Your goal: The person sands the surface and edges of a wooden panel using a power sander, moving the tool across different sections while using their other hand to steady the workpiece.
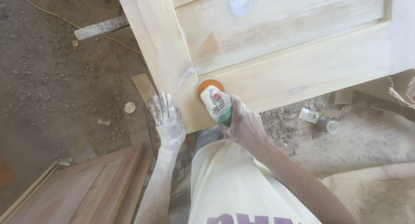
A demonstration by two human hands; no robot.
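A pale unfinished wooden door (276, 72) lies flat in front of me, dusty and patched with white filler. My right hand (244, 124) grips a dust-covered angle grinder (218, 105) whose orange sanding disc (210, 84) rests on the door near its lower corner. My left hand (167, 118), coated in white dust, lies flat with fingers spread on the door's corner edge, just left of the grinder.
A darker brown panelled door (86, 189) lies at lower left. On the dirt floor are a wood offcut (100, 28), a yellow cord (65, 20), a small round disc (129, 107), and a small can with a white object (320, 120) at right.
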